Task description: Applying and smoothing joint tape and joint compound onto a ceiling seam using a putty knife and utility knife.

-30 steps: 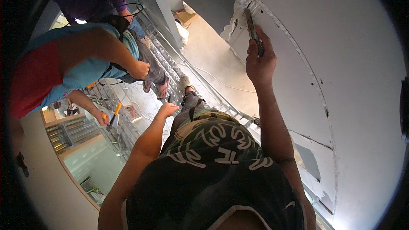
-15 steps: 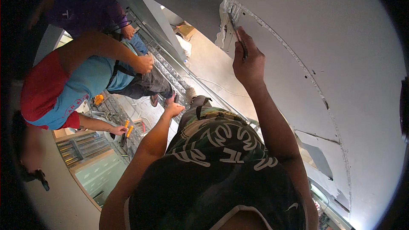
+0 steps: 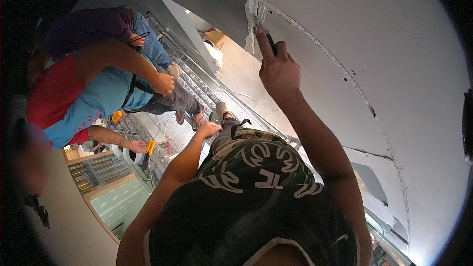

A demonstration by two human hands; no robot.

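Slim cutter (image 3: 269,42), dark handle, thin greyish blade, gripped in the right hand (image 3: 282,73). Left hand (image 3: 209,129) looks curled, can't tell what's in it.

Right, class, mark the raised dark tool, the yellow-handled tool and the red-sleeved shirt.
Raised dark tool (image 3: 271,43), head view: handle.
Yellow-handled tool (image 3: 151,147), head view: handle.
Red-sleeved shirt (image 3: 98,99), head view: blue body.

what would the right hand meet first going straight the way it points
Probably the ragged white panel edge, just ahead of the tool in the right hand; depth is unclear, they may touch.
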